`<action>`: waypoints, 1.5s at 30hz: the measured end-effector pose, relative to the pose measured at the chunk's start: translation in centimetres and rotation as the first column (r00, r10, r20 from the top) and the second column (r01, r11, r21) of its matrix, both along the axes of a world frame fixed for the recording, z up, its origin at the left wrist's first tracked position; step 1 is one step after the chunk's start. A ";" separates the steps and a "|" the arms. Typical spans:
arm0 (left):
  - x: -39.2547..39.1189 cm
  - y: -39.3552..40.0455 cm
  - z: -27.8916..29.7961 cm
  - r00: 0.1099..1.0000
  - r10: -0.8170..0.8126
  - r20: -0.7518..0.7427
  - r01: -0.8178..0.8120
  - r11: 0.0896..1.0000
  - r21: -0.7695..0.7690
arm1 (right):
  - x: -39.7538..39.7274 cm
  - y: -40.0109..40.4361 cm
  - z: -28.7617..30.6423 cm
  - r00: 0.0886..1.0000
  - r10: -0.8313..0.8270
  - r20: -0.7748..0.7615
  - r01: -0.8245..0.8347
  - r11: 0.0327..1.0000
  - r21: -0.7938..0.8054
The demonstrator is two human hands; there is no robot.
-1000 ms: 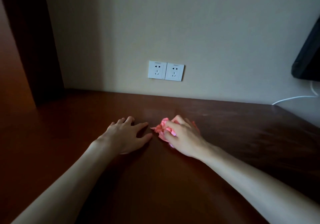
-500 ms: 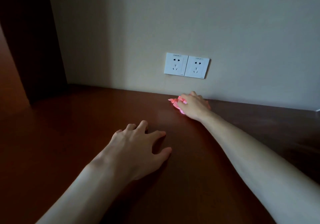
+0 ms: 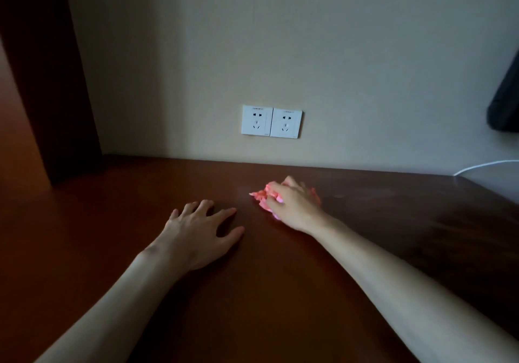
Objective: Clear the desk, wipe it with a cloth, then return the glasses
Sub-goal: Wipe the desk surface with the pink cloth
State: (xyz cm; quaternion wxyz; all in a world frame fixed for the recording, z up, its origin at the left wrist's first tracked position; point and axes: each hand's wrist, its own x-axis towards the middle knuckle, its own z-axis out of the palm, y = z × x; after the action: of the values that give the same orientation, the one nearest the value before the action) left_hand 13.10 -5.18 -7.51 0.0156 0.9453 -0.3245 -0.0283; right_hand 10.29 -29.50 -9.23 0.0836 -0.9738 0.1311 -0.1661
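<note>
A crumpled pink cloth (image 3: 261,196) lies pressed on the dark reddish-brown desk (image 3: 112,222), a little in front of the back wall. My right hand (image 3: 293,205) is closed over the cloth and covers most of it; pink edges stick out to the left and right of the fingers. My left hand (image 3: 200,232) rests flat on the desk to the left and nearer to me, fingers spread, holding nothing. No glasses are in view.
Two white wall sockets (image 3: 271,121) sit on the wall just above the desk's back edge. A dark wooden panel (image 3: 50,82) rises at the left. A black screen corner (image 3: 505,104) and a white cable (image 3: 483,164) are at the right.
My right hand has drawn the cloth back from the wall toward me after pushing it out there. My left hand stayed flat on the desk.
</note>
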 end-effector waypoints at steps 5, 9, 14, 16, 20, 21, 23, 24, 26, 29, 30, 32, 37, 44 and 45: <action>-0.5 0.7 0.0 1.000 -0.006 0.015 0.007 1.000 -0.022 | -7.6 3.3 -0.9 0.994 0.107 0.016 -0.107 0.994 -0.011; -0.3 0.7 -0.2 1.000 0.008 0.020 -0.007 1.000 -0.030 | -8.8 2.6 -1.4 0.977 0.200 0.077 -0.201 0.979 0.006; 0.3 0.2 -0.4 1.000 -0.013 0.015 0.013 0.999 -0.032 | -4.4 -0.1 -1.4 0.972 0.205 0.111 -0.210 0.977 0.042; 0.5 0.1 -0.4 1.000 0.001 0.011 0.000 1.000 -0.020 | -1.3 -1.1 -1.1 0.984 0.150 0.099 -0.156 0.987 0.048; 0.7 -0.6 -0.5 1.000 -0.008 0.008 0.008 1.000 0.014 | 4.3 -3.1 -0.6 0.998 0.019 0.060 -0.025 0.995 0.095; 0.8 -0.6 -0.4 1.000 -0.008 0.008 0.008 1.000 0.017 | 5.7 -3.4 -0.5 0.998 -0.009 0.060 0.002 0.994 0.109; 1.2 -0.5 -0.3 1.000 -0.006 0.008 0.006 1.000 0.020 | 8.2 -3.8 0.0 0.997 -0.059 0.049 0.054 0.993 0.104; 1.2 -0.4 -0.3 1.000 -0.006 0.009 0.006 1.000 0.020 | 9.2 -4.0 0.1 0.996 -0.079 0.041 0.075 0.993 0.092; 1.2 -0.3 -0.2 1.000 -0.010 0.014 0.009 1.000 0.025 | 10.9 -4.5 0.3 0.994 -0.110 0.030 0.107 0.992 0.066; 0.8 0.0 -0.3 1.000 -0.010 0.023 0.009 0.999 0.047 | 11.6 -4.5 0.1 0.993 -0.120 0.012 0.119 0.992 0.045; 0.7 0.0 -0.3 1.000 -0.013 0.020 0.012 0.998 0.055 | 11.1 -4.2 0.1 0.992 -0.122 0.009 0.122 0.992 0.042; 0.6 0.0 -0.2 1.000 -0.015 0.025 0.013 0.998 0.062 | 9.1 -3.3 0.2 0.993 -0.115 0.020 0.114 0.992 0.048; -0.2 -0.1 0.2 1.000 0.001 -0.007 -0.001 0.999 0.043 | 0.3 1.1 -0.1 0.999 -0.031 0.037 0.029 0.999 0.046; -1.3 0.2 0.4 1.000 0.027 -0.008 -0.026 0.999 0.019 | -11.3 6.2 -0.5 0.994 0.103 0.043 -0.103 0.995 -0.021; -1.3 0.1 0.3 1.000 0.029 -0.003 -0.028 0.999 0.016 | -11.8 6.2 -0.8 0.991 0.125 0.047 -0.124 0.992 -0.013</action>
State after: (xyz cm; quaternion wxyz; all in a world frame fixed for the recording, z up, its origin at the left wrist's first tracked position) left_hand 11.84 -5.05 -7.18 0.0090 0.9499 -0.3107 -0.0324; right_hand -1.48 -23.33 -10.02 0.0919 -0.9763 0.0672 -0.1843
